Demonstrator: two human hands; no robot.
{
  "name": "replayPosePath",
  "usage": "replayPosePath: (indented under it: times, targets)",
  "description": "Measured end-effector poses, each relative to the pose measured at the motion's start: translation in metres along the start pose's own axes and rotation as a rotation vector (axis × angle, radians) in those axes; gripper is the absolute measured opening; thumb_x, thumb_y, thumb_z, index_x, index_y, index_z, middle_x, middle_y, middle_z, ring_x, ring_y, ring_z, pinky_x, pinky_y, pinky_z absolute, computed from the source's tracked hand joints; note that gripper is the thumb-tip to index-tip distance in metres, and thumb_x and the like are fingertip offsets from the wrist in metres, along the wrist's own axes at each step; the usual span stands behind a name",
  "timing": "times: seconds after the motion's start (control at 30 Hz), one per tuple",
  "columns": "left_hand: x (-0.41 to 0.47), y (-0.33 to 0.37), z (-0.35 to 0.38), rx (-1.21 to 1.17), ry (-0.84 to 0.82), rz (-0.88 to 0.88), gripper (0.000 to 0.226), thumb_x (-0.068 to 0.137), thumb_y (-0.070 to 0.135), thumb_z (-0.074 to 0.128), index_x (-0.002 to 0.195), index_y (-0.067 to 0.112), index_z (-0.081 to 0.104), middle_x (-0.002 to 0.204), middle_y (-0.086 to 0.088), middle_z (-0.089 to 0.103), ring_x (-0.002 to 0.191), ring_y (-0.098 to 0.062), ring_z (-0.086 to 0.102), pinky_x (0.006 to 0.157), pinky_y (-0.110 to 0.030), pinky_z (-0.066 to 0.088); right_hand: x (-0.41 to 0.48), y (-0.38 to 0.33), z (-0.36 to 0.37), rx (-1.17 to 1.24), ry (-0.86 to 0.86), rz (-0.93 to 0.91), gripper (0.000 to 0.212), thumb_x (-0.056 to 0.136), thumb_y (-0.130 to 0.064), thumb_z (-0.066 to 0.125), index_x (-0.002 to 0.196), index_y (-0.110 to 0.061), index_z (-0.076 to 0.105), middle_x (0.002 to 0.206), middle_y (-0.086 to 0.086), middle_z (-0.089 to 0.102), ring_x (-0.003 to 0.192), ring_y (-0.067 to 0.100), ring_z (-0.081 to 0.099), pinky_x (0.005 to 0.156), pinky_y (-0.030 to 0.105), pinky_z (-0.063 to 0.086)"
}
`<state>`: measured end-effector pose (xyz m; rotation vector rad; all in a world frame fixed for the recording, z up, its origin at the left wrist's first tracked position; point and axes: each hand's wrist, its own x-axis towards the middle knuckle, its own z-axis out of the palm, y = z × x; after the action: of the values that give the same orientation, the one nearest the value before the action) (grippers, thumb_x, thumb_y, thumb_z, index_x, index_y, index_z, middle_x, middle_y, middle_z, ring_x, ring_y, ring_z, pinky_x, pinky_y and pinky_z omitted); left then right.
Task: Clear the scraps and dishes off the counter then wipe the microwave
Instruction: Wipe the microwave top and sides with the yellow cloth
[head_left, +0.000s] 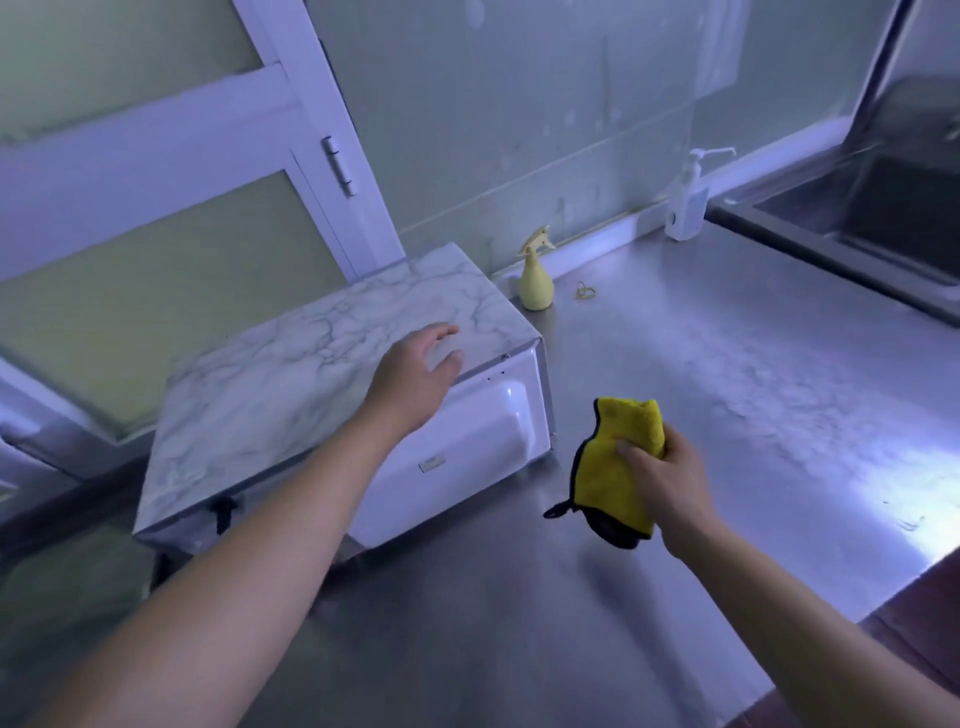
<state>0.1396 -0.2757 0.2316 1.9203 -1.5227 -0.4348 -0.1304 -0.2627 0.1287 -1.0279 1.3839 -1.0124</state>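
Observation:
The white microwave (467, 447) stands on the steel counter (727, 415) at the left, its top covered in marble-pattern film. My left hand (415, 379) lies over the top's front right edge, fingers relaxed and spread, holding nothing. To the right of the microwave's side, my right hand (660, 478) grips a folded yellow cloth (618, 457) with a black trim and a small hanging loop. The cloth is held just above the counter, apart from the microwave.
A yellow spray bottle (536, 280) stands behind the microwave by the wall, with a rubber band (585, 292) lying beside it. A white pump bottle (687, 205) sits further right. The sink (883, 218) is at the far right. A door frame rises at the left.

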Motion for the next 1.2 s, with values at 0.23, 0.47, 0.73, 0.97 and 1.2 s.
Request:
replayPosePath:
  times: [0.23, 0.47, 0.73, 0.97, 1.2]
  targets:
    - [0.048, -0.035, 0.012, 0.522, -0.017, -0.004, 0.059, 0.096, 0.060, 0.037, 0.150, 0.035, 0.037, 0.161, -0.001, 0.031, 0.146, -0.024, 0.027, 0.118, -0.042, 0.018, 0.021, -0.030, 0.054, 0.061, 0.213, -0.235, 0.049, 0.082, -0.010, 0.061, 0.119, -0.042, 0.057, 0.102, -0.019, 0.067, 0.097, 0.012, 0.066, 0.082, 0.034, 0.054]
    - [0.049, -0.040, 0.013, 0.504, 0.012, 0.038, 0.059, 0.094, 0.060, 0.037, 0.148, 0.036, 0.038, 0.160, 0.000, 0.033, 0.145, -0.022, 0.026, 0.118, -0.044, 0.018, 0.008, -0.018, 0.141, 0.190, 0.199, -0.256, 0.054, 0.092, -0.028, 0.060, 0.141, -0.049, 0.050, 0.109, -0.046, 0.058, 0.101, -0.024, 0.053, 0.088, 0.011, 0.044]
    - [0.049, -0.041, 0.016, 0.558, 0.021, 0.066, 0.059, 0.096, 0.059, 0.031, 0.149, 0.034, 0.032, 0.159, -0.002, 0.031, 0.144, -0.025, 0.025, 0.116, -0.045, 0.016, 0.001, 0.018, 0.173, 0.185, 0.310, -0.438, 0.053, 0.092, -0.004, 0.058, 0.135, -0.035, 0.058, 0.147, -0.004, 0.052, 0.140, 0.004, 0.041, 0.119, 0.039, 0.033]
    - [0.047, -0.042, 0.018, 0.571, 0.008, 0.070, 0.059, 0.098, 0.059, 0.028, 0.151, 0.033, 0.028, 0.162, -0.002, 0.025, 0.148, -0.026, 0.018, 0.118, -0.046, 0.011, 0.023, 0.065, 0.176, 0.228, 0.341, -0.352, 0.046, 0.095, -0.024, 0.056, 0.140, -0.036, 0.056, 0.141, -0.006, 0.057, 0.134, 0.013, 0.049, 0.114, 0.041, 0.039]
    - [0.049, -0.043, 0.022, 0.583, 0.033, 0.076, 0.058, 0.097, 0.058, 0.027, 0.149, 0.034, 0.029, 0.159, -0.001, 0.028, 0.146, -0.026, 0.020, 0.117, -0.046, 0.013, 0.021, 0.123, 0.194, 0.516, 0.262, 0.149, 0.036, 0.101, -0.043, 0.055, 0.136, -0.036, 0.058, 0.133, -0.008, 0.063, 0.124, 0.016, 0.059, 0.106, 0.050, 0.048]
